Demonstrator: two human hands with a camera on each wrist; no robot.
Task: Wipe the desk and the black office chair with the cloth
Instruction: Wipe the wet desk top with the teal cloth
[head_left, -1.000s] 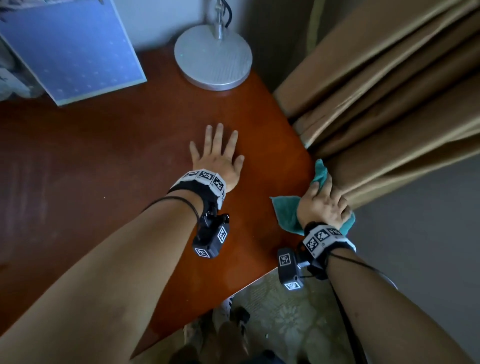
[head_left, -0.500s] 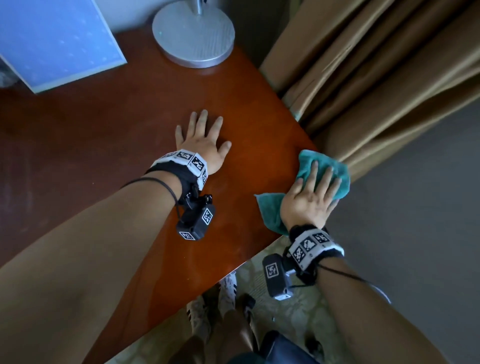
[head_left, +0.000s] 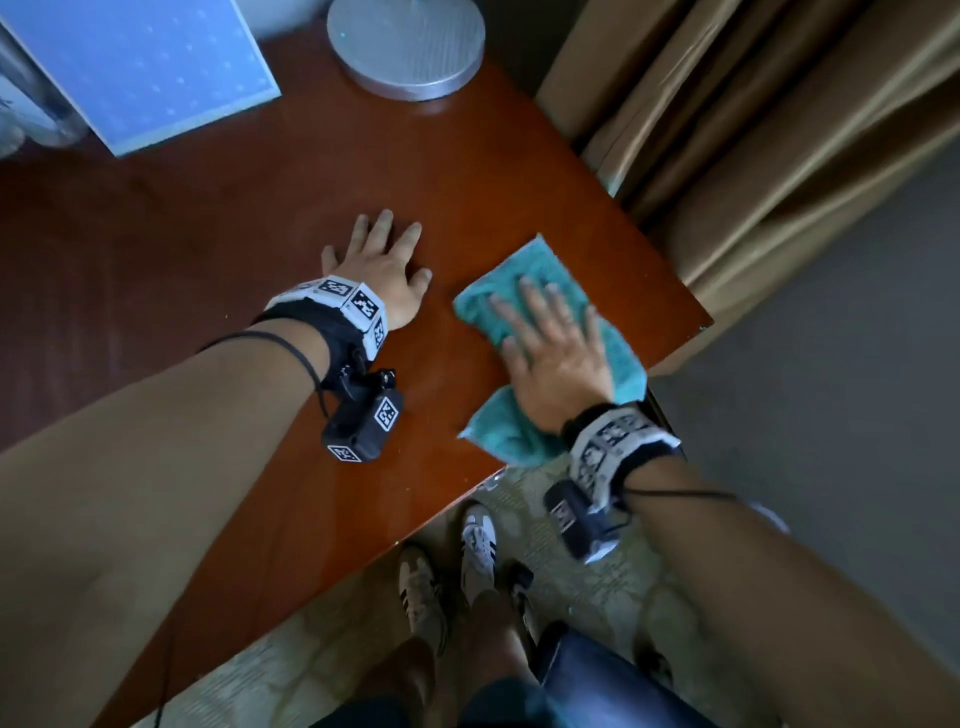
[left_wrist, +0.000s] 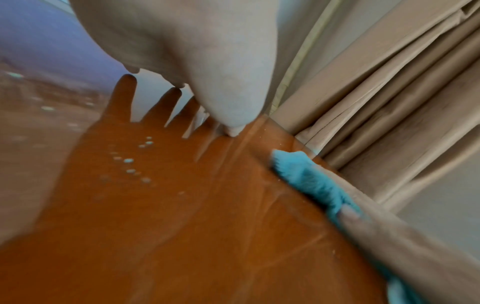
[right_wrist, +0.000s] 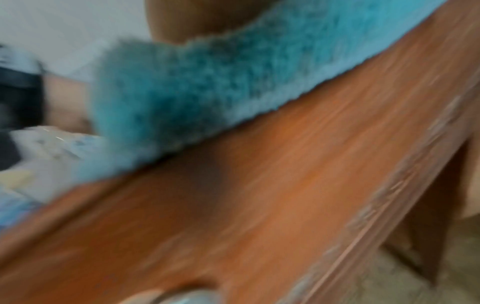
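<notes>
The reddish-brown desk (head_left: 208, 234) fills the left and middle of the head view. My left hand (head_left: 382, 260) lies flat on it, fingers spread, holding nothing. Just to its right my right hand (head_left: 550, 343) presses a teal cloth (head_left: 530, 265) flat onto the desk top near the right corner, fingers straight. In the left wrist view my left palm (left_wrist: 207, 61) touches the desk (left_wrist: 182, 226), with the cloth (left_wrist: 306, 176) to the right. The blurred right wrist view shows the cloth (right_wrist: 194, 86) on the desk edge (right_wrist: 285, 185). A dark padded edge (head_left: 597, 686) at the bottom may be the chair.
A round grey lamp base (head_left: 405, 47) and a blue board (head_left: 140, 67) stand at the back of the desk. Tan curtains (head_left: 753, 156) hang against the desk's right side. My shoes (head_left: 447, 566) stand on patterned carpet below the front edge.
My right hand has slid the cloth from the desk's right edge leftward onto the top, and its fingers now lie flat. The left hand stays planted.
</notes>
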